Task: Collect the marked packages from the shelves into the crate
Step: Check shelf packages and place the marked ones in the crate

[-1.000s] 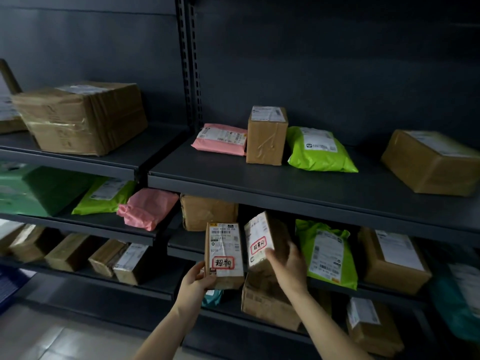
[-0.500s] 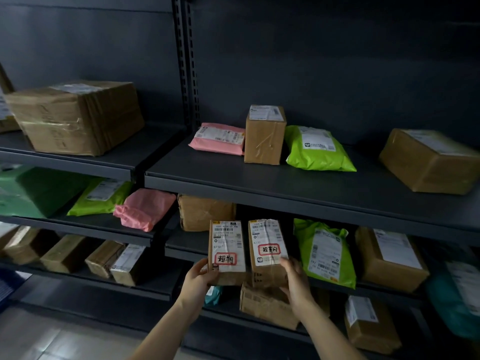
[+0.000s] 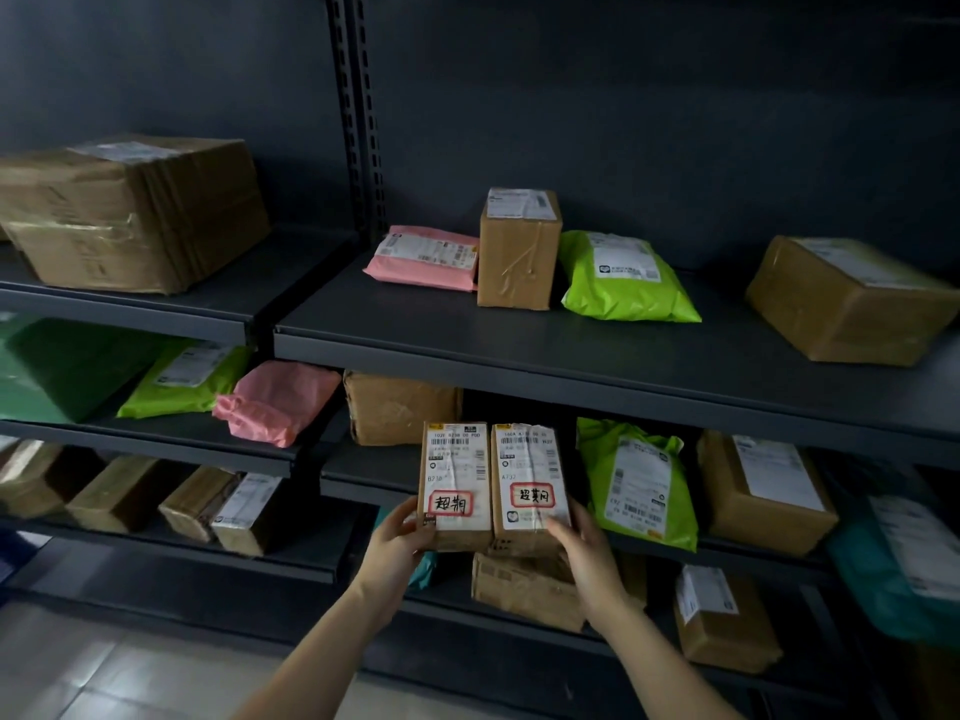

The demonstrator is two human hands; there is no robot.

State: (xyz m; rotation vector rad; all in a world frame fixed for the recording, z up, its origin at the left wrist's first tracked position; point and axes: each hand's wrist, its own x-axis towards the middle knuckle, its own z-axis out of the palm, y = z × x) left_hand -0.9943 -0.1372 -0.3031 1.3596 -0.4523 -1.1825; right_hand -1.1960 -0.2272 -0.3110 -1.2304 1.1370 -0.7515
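Two small brown cardboard packages, each with a white label and a red-outlined handwritten mark, are held side by side in front of the middle shelf. My left hand (image 3: 395, 550) grips the left marked package (image 3: 454, 480) at its lower left corner. My right hand (image 3: 584, 556) grips the right marked package (image 3: 530, 483) at its lower right. The two boxes touch along their inner edges, labels facing me. No crate is in view.
Dark metal shelves (image 3: 571, 356) hold many parcels: a large brown box (image 3: 135, 215) top left, a pink bag (image 3: 426, 257), an upright brown box (image 3: 517, 252), a green bag (image 3: 623, 278), and a green bag (image 3: 636, 485) next to my right hand. Pale floor lies bottom left.
My right hand turned its package from tilted to label-up and brought it flush against the left package. Both hands stay in front of the middle shelf.
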